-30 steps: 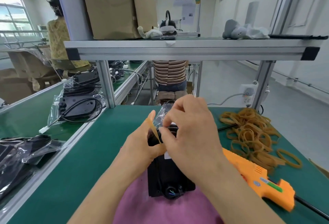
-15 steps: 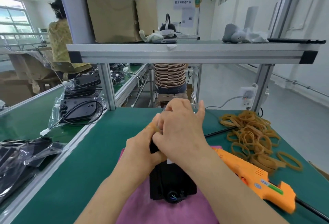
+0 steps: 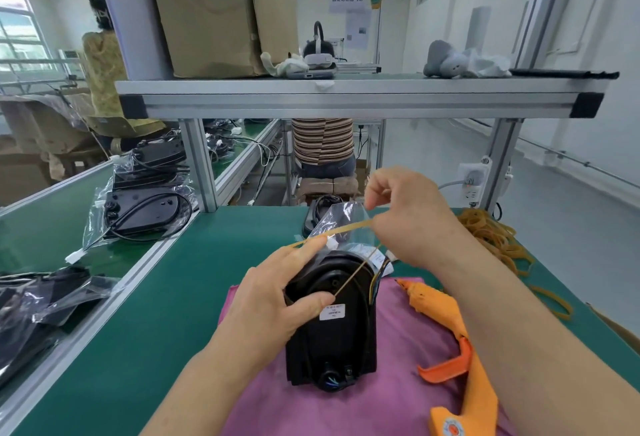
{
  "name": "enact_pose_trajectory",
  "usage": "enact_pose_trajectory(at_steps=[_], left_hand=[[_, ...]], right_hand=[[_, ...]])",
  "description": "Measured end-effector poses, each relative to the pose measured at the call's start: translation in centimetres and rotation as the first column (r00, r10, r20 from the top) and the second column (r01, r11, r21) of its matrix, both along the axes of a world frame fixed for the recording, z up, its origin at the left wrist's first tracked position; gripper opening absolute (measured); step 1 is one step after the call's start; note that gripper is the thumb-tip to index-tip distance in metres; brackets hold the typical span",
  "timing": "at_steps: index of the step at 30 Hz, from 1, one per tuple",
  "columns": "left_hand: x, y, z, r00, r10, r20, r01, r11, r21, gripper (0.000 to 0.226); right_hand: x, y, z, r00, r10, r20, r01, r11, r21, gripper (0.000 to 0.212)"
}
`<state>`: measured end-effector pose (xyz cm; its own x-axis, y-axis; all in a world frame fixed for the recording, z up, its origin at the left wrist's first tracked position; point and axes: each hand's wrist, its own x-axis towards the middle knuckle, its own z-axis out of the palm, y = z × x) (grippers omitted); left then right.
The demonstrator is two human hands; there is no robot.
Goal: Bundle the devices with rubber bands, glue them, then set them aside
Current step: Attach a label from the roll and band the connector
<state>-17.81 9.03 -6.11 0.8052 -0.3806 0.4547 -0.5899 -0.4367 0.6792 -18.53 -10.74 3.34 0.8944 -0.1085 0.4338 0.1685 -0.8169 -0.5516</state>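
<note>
Banding step under way, not finished. The device (image 3: 332,324) lies on the purple cloth (image 3: 398,394), with its clear-bagged end toward the cloth's far edge. One rubber band (image 3: 346,227) is stretched above that end but, as far as I can see, not yet seated round the body. Judged left to do: seat the band, glue, set aside. The glue gun (image 3: 446,318) lies along the cloth's right edge, with neither hand on it. The spare band pile (image 3: 491,231) sits beyond the cloth, to its far right.

Left hand (image 3: 273,300): curled round the device's left side. The thumb presses on the top face where one strand ends, and the other strand crosses the fingertips.

Right hand (image 3: 412,224): raised above the cloth's far edge, thumb and fingers pinching the band, which is drawn taut.
</note>
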Motion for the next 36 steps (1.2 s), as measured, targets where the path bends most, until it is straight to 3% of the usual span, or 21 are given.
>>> enact_pose_trajectory(at_steps=[7,13,20,26,28,31,33,36], left_hand=[[0.4,0.1,0.4,0.993,-0.117,-0.031,0.118,0.992,0.049,0.082],[0.6,0.4,-0.4,0.985,-0.151,0.079,0.145,0.987,0.072,0.067],[0.8,0.2,-0.8,0.991,-0.103,0.089,0.099,0.994,0.047,0.067],[0.8,0.3,-0.6,0.991,-0.099,0.092,0.094,0.994,0.054,0.067],[0.8,0.3,-0.5,0.990,-0.104,0.095,0.099,0.993,0.057,0.067],[0.8,0.3,-0.6,0.989,-0.112,0.094,0.106,0.993,0.060,0.067],[0.8,0.3,-0.4,0.989,-0.116,0.096,0.110,0.992,0.057,0.066],[1.0,0.2,-0.5,0.990,-0.116,0.078,0.113,0.993,0.035,0.068]], right_hand=[[1.6,-0.8,-0.3,0.986,0.087,-0.140,-0.065,0.986,0.154,0.035],[1.9,-2.5,-1.7,0.946,0.105,-0.306,0.010,0.936,0.351,0.036],[0.6,-3.2,-5.0,0.809,0.180,-0.559,0.046,0.929,0.366,0.027],[0.9,-2.9,-4.6,0.764,0.378,-0.523,-0.038,0.836,0.547,0.008],[0.9,-3.1,-4.4,0.747,0.431,-0.506,-0.084,0.816,0.572,0.021],[0.9,-3.3,-3.8,0.731,0.466,-0.498,-0.112,0.803,0.586,0.017],[1.0,-4.0,-3.3,0.736,0.512,-0.443,-0.086,0.720,0.689,0.019],[1.3,-5.7,-2.9,0.797,0.471,-0.378,-0.043,0.668,0.743,0.045]])
